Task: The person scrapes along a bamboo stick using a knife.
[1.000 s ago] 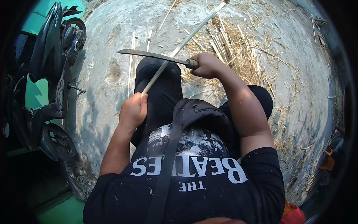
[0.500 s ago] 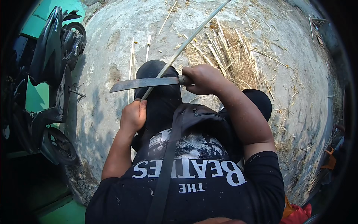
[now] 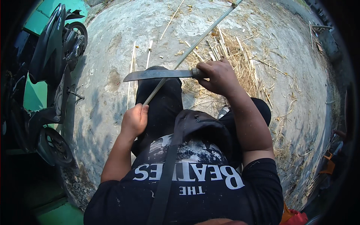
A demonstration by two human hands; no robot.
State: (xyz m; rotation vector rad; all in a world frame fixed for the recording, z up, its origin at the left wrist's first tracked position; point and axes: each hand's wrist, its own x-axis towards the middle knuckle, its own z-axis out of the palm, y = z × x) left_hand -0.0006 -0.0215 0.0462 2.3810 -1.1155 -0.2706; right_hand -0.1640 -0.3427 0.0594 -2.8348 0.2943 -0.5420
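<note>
Knife (image 3: 150, 75) crossing stick (image 3: 197, 45)
My left hand (image 3: 135, 120) grips stick, right hand (image 3: 220, 77) knife; a slip could cut my knee (image 3: 170, 88).

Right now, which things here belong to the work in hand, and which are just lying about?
Belongs to the work:
- knife, in the right hand
- long stick, in the left hand
- probably the straw-like scraps

Just about:
- motorbike
- orange item, too small to identify
</note>
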